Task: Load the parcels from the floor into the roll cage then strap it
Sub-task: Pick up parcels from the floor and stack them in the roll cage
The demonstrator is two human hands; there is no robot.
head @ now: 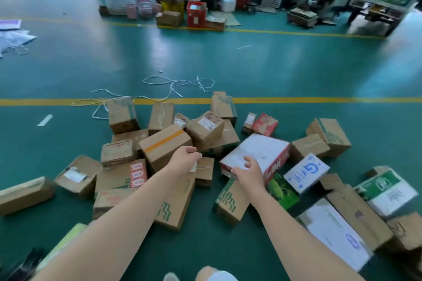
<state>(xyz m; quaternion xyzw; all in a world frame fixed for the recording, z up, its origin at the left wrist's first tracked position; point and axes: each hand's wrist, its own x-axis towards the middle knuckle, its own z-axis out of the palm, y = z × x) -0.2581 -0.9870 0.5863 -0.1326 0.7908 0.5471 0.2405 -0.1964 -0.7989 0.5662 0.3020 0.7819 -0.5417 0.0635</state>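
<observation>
While both bare arms reach forward over the heap, the parcels (123, 116) lie scattered on the green floor (205, 59), most of them on the near side of a yellow line (319, 99). The left hand (186, 158) hangs above the gap between a brown box with an orange tape stripe (159, 143) and a small brown box (205, 172). Its fingers are curled under, and the blur makes it impossible to tell whether they have hold of anything. The right hand (247, 173) is at the near edge of a white-topped box with red sides (262, 150), which sits tilted on other parcels. Its fingers are spread and loosely bent over the top and its thumb is by the near corner, with no grip closed on the box. Just right of that box lie a blue-and-white carton (306, 172) and a green carton (282, 189). Loose white cord (159, 82) is strewn on the floor beyond the heap. More boxes (194, 7) are stacked along the far wall.
</observation>
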